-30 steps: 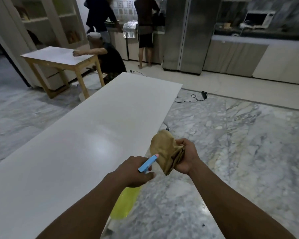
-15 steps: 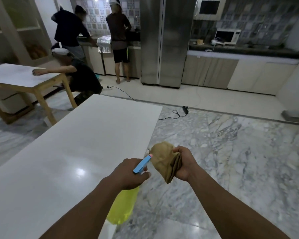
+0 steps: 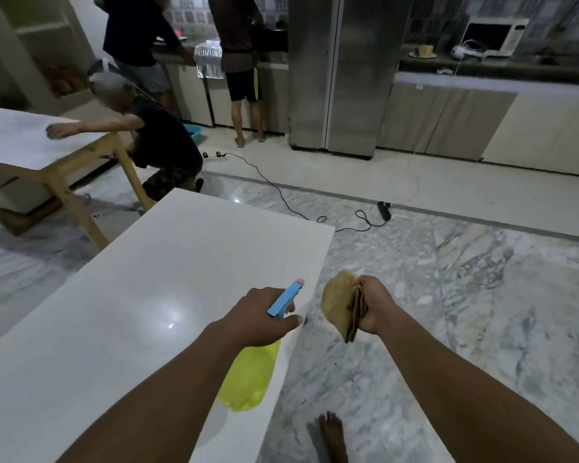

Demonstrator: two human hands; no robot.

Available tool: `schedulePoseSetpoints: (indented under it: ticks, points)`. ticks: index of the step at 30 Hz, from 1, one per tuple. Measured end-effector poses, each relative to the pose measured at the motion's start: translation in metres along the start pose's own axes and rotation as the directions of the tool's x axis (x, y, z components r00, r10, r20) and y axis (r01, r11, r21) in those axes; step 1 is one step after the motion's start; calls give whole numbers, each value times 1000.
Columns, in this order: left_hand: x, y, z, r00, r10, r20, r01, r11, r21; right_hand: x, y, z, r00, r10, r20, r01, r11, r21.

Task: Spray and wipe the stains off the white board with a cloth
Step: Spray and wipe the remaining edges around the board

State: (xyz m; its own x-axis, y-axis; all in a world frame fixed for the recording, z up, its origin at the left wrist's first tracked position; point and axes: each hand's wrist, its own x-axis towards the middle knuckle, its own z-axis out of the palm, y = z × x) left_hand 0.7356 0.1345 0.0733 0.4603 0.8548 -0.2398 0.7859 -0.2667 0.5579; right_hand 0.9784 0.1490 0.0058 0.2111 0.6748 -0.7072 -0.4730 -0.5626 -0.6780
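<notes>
Hands have drifted apart: left hand [image 3: 259, 317] clasps the spray bottle [image 3: 248, 379] over the white board [image 3: 131, 312], right hand [image 3: 375, 307] bunches the cloth [image 3: 338, 304]; spraying probably comes next, stains unclear.

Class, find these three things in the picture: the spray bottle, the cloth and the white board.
spray bottle [image 3: 249, 382]: head view, on its yellow body below the left hand.
cloth [image 3: 336, 304]: head view, on the bunched front fold.
white board [image 3: 121, 315]: head view, on its bare top surface.

Long white glossy board [image 3: 141, 312]: nothing rests on it; grey-veined marble floor [image 3: 448, 312] beside it carries a black power strip [image 3: 384, 210].
</notes>
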Motion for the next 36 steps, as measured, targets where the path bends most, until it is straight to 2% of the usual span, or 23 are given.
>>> schedulePoseSetpoints:
  ticks: [6, 9, 11, 14, 15, 17, 18, 21, 23, 27, 30, 36]
  points:
    - [126, -17, -11, 993, -114, -6, 113, 992, -53, 170, -78, 46, 991, -123, -56, 113, 982, -148]
    - [183, -21, -17, 989, -146, -18, 145, 986, -79, 246, -104, 68, 943, -289, -164, 233, 927, -293]
    - [211, -26, -20, 987, -156, -37, 152, 984, -92, 279, -107, 88, 913, -383, -142, 307, 871, -383]
    - [242, -33, -22, 988, -148, -52, 141, 982, -127, 315, -90, 108, 896, -444, -15, 335, 697, -634]
    - [250, -37, -21, 988, -148, -46, 140, 980, -144, 325, -85, 108, 890, -453, -50, 306, 675, -672]
    - [260, -44, -18, 987, -158, -27, 151, 975, -164, 340, -80, 104, 854, -488, -178, 260, 698, -667]
    - [263, -47, -17, 986, -165, -22, 159, 973, -166, 347, -79, 102, 836, -514, -191, 265, 684, -680]
    - [267, -61, -10, 982, -188, -16, 183, 968, -171, 364, -65, 107, 819, -564, -102, 280, 549, -787]
    - [262, -69, -7, 980, -197, -16, 192, 967, -167, 368, -56, 111, 795, -600, -91, 279, 494, -823]
    - [237, -81, 1, 976, -217, -13, 211, 962, -172, 367, -46, 104, 778, -624, -70, 314, 484, -817]
    - [212, -88, 6, 977, -211, -29, 203, 964, -173, 352, -33, 106, 791, -604, -103, 304, 533, -790]
    - [127, -94, 28, 983, -159, -94, 139, 972, -191, 283, 48, 102, 789, -610, -76, 324, 518, -792]
